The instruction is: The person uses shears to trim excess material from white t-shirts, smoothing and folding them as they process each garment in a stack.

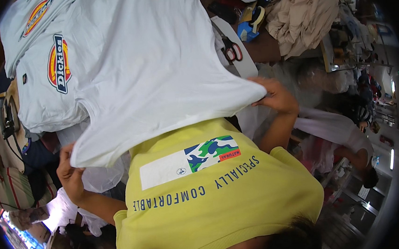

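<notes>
A white shirt [149,81] is stretched wide between my two hands, its near edge drawn up against my yellow top. At its near left corner, my left hand [71,174] pinches the cloth between thumb and fingers. My right hand [277,97] grips the opposite corner, higher and farther to the right. The shirt's far part runs away from me over the table, its end cut off by the picture's top edge. Beside it on the left lies a pile of folded white T-shirts [36,102] with a colourful printed badge on the front.
Black-and-red scissors [232,51] rest on a white card [247,67] right of the shirt. Beyond them are a yellow tape roll [258,19] and a heap of beige cloth [303,15]. Striped fabric [7,181] hangs at left. Another person [359,154] is at the right.
</notes>
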Demonstrator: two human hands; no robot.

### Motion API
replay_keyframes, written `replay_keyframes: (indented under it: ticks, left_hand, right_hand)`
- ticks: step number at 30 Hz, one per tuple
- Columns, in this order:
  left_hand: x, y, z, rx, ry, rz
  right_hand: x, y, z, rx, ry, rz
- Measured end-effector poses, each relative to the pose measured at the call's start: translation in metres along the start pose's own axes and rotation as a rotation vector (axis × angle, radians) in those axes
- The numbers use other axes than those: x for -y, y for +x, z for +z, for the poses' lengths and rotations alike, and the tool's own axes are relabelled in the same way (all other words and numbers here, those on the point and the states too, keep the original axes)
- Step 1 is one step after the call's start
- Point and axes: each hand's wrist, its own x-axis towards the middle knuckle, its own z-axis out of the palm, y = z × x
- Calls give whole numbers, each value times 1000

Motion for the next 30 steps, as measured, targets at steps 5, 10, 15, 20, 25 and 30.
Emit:
replay_keyframes:
  ticks: [5, 10, 15, 20, 25, 30]
  left_hand:
    - [-46, -1, 8, -469, 110, 290]
    - [-100, -40, -35, 212, -171, 771]
    - [-112, -8, -41, 574, -252, 1081]
    - [-90, 100, -75, 1082, -404, 934]
    - [35, 237, -79, 537, -1121, 264]
    - [185, 176, -64, 119, -619, -445]
  right_hand:
    - [35, 5, -5, -765, 224, -527]
    - [71, -37, -52, 45, -9, -997]
    - [95, -31, -51, 234, 44, -1189]
    - [104, 79, -64, 203, 350, -1078]
    - [31, 238, -59, -115, 952, -276]
    - [-125, 218, -30, 178, 914, 271]
